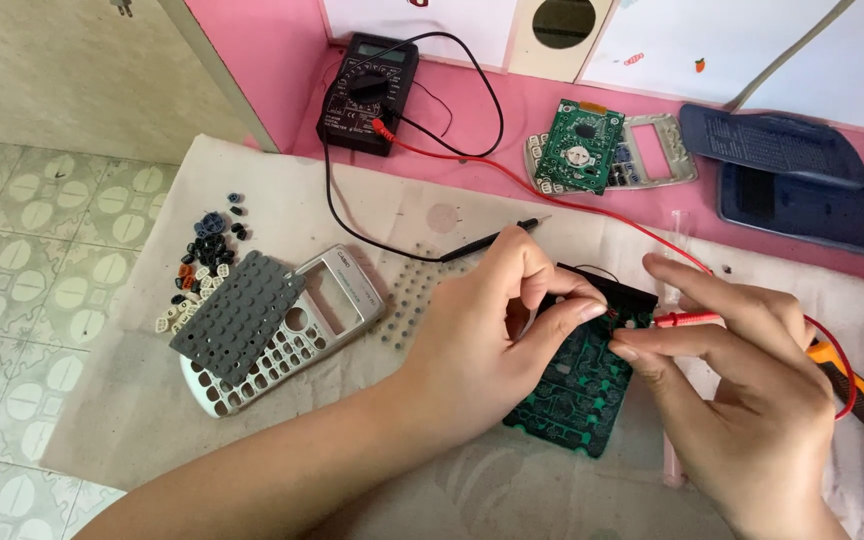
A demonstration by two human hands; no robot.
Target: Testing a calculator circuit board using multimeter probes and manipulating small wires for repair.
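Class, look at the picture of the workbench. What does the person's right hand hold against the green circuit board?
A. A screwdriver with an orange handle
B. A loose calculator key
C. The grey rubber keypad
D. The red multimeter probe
D: the right hand pinches the red probe, its tip at the top of the green circuit board, while the red lead runs back to the black multimeter.

Grey rubber keypad [239, 316] on silver calc front shell [297, 330]; loose buttons [202, 268] left of it. 2nd green PCB [580, 146] on faceplate, dark blue covers [787, 175] at back, screwdriver [857, 385] far right.
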